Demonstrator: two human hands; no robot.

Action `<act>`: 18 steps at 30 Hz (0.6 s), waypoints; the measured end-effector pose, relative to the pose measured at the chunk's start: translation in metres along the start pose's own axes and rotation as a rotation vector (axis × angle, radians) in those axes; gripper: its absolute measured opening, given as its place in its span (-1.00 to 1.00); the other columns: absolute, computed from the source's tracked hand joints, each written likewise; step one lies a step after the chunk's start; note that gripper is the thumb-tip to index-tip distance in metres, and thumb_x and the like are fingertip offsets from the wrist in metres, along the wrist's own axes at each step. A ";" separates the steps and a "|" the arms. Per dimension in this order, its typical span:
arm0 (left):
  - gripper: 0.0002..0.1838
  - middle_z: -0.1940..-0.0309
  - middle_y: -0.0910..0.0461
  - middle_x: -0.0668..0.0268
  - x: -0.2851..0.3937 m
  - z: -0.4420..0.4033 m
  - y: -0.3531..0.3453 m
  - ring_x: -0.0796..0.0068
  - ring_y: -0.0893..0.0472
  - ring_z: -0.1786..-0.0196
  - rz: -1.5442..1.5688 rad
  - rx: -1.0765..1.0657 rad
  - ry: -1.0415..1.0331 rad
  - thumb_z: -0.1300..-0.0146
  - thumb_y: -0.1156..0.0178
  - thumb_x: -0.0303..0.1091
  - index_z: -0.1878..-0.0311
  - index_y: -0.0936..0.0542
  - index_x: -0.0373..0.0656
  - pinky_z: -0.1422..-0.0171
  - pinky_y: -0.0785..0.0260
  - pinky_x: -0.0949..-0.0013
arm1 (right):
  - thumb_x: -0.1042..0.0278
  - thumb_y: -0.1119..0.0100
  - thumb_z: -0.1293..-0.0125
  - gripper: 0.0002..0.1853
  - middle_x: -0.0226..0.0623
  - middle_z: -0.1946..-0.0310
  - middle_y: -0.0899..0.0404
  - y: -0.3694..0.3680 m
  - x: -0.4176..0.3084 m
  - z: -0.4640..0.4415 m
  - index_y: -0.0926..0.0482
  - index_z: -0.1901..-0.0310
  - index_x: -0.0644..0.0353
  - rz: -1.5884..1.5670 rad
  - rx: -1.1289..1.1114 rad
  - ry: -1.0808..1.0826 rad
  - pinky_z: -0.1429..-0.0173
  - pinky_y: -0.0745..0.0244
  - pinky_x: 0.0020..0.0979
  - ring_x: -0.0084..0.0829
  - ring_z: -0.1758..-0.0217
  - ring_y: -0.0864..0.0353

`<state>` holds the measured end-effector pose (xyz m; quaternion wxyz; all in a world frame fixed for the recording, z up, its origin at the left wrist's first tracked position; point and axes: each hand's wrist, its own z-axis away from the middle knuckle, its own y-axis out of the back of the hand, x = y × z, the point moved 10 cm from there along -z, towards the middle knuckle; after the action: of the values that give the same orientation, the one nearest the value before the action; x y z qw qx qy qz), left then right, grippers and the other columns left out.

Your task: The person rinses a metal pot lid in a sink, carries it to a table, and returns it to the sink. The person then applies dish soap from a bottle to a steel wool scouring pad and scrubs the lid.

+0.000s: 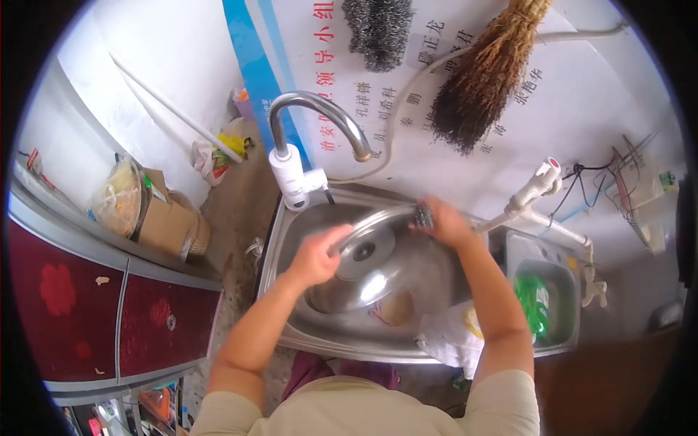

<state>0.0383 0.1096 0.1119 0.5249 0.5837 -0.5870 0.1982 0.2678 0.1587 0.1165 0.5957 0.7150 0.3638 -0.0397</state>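
A shiny metal basin point(429, 261) is tilted over the large sink point(291, 320), its rim turned up and away from me. My left hand point(322, 254) is closed around the left part of that rim. At the far right of the rim, my right hand point(445, 221) presses a steel wool scrubber point(423, 216) against the metal. The basin's right side is blurred. Beyond my left hand stands a white tap point(289, 178) with a curved chrome spout point(323, 102), and no water shows coming from it.
A small sink point(567, 320) on the right holds a green bottle point(534, 301). A white plastic bag point(454, 334) lies at the front edge. A second tap point(538, 185) stands behind. A straw brush point(491, 80) and steel wool point(378, 33) hang on the wall. Left is a red cabinet point(160, 312).
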 end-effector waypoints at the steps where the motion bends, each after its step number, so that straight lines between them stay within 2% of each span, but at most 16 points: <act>1: -0.45 0.00 -0.50 -0.01 0.002 -0.003 -0.002 0.21 -0.57 0.01 -0.058 -0.053 -0.036 0.04 0.00 -0.68 -0.13 -0.42 -0.24 0.00 -0.41 0.36 | 0.19 -0.46 0.11 -0.47 -0.07 0.39 -0.52 -0.001 0.005 0.007 -0.37 0.17 0.20 -0.039 -0.013 -0.086 0.23 -0.40 -0.18 -0.09 0.27 -0.54; 2: -0.48 0.02 -0.51 0.00 0.001 -0.003 -0.004 0.11 -0.55 0.00 -0.001 -0.053 -0.017 0.05 -0.01 -0.69 -0.08 -0.45 -0.23 -0.03 -0.37 0.32 | 0.18 -0.46 0.11 -0.47 -0.07 0.39 -0.51 -0.003 0.006 0.011 -0.38 0.17 0.20 -0.080 -0.028 -0.168 0.23 -0.40 -0.18 -0.08 0.27 -0.54; 3: -0.53 0.09 -0.52 0.01 0.009 -0.004 -0.001 0.13 -0.56 0.06 -0.094 -0.011 -0.076 0.04 -0.05 -0.67 -0.04 -0.46 -0.26 0.01 -0.39 0.33 | 0.18 -0.46 0.12 -0.48 -0.07 0.39 -0.51 -0.008 0.009 0.015 -0.38 0.18 0.20 -0.125 -0.045 -0.252 0.23 -0.40 -0.18 -0.07 0.27 -0.53; 6: -0.65 0.29 -0.54 0.03 0.025 -0.003 0.001 0.11 -0.58 0.23 -0.308 0.084 -0.199 0.03 -0.13 -0.62 0.09 -0.46 -0.30 0.15 -0.42 0.32 | 0.34 -0.42 0.17 -0.57 -0.11 0.43 -0.51 -0.015 -0.007 0.014 -0.42 0.25 0.19 0.112 0.124 -0.014 0.25 -0.40 -0.19 -0.11 0.31 -0.54; 9: -0.76 0.46 -0.51 0.05 0.022 0.002 -0.017 0.01 -0.53 0.38 -0.396 0.086 -0.167 0.06 -0.18 -0.57 0.26 -0.45 -0.27 0.30 -0.40 0.21 | 0.40 -0.28 0.20 -0.68 -0.15 0.48 -0.47 -0.022 -0.072 -0.002 -0.47 0.31 0.20 0.257 0.125 0.197 0.25 -0.37 -0.22 -0.10 0.34 -0.47; 11: -0.80 0.53 -0.48 0.06 0.017 0.002 -0.034 -0.03 -0.50 0.45 -0.464 0.024 -0.079 0.08 -0.21 -0.54 0.35 -0.42 -0.23 0.38 -0.38 0.14 | 0.40 -0.15 0.21 -0.81 -0.23 0.52 -0.45 -0.047 -0.135 -0.008 -0.47 0.45 0.13 0.327 0.007 0.348 0.29 -0.33 -0.25 -0.18 0.38 -0.46; 12: -0.80 0.58 -0.48 0.10 0.027 0.001 -0.032 0.01 -0.49 0.52 -0.485 0.062 -0.153 0.09 -0.22 -0.53 0.43 -0.37 -0.19 0.49 -0.32 0.12 | 0.40 -0.13 0.19 -0.85 -0.25 0.53 -0.44 -0.043 -0.142 -0.004 -0.46 0.47 0.11 0.338 0.025 0.352 0.29 -0.33 -0.26 -0.20 0.39 -0.46; 14: -0.80 0.60 -0.46 0.12 0.029 0.001 -0.033 0.03 -0.50 0.53 -0.500 0.028 -0.146 0.08 -0.22 -0.50 0.43 -0.37 -0.17 0.49 -0.31 0.12 | 0.41 -0.08 0.15 -0.92 -0.28 0.55 -0.43 -0.041 -0.149 0.002 -0.45 0.52 0.07 0.358 0.062 0.360 0.31 -0.31 -0.27 -0.23 0.41 -0.46; 16: -0.80 0.62 -0.44 0.13 0.023 0.009 -0.035 0.04 -0.50 0.53 -0.498 0.004 -0.129 0.07 -0.22 -0.48 0.43 -0.36 -0.16 0.50 -0.31 0.12 | 0.44 -0.13 0.23 -0.83 -0.25 0.51 -0.46 -0.022 -0.126 0.011 -0.45 0.47 0.11 0.292 0.153 0.325 0.29 -0.31 -0.27 -0.18 0.37 -0.47; 17: -0.80 0.62 -0.44 0.13 0.019 0.013 -0.031 0.04 -0.49 0.54 -0.496 0.014 -0.125 0.07 -0.22 -0.47 0.44 -0.36 -0.15 0.50 -0.30 0.12 | 0.40 -0.24 0.30 -0.77 -0.28 0.56 -0.45 -0.012 -0.093 0.016 -0.39 0.54 0.08 0.266 0.190 0.217 0.29 -0.36 -0.25 -0.18 0.40 -0.49; 18: -0.80 0.63 -0.44 0.13 0.016 0.014 -0.026 0.03 -0.49 0.54 -0.499 0.025 -0.125 0.07 -0.22 -0.47 0.44 -0.36 -0.15 0.51 -0.29 0.12 | 0.36 -0.36 0.31 -0.70 -0.22 0.55 -0.47 0.004 -0.066 0.029 -0.42 0.51 0.12 0.206 0.278 0.108 0.29 -0.36 -0.21 -0.12 0.40 -0.49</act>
<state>0.0593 0.0842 0.1102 0.5131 0.7280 -0.4535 0.0331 0.2332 0.1016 0.1437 0.4717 0.8250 0.3111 0.0100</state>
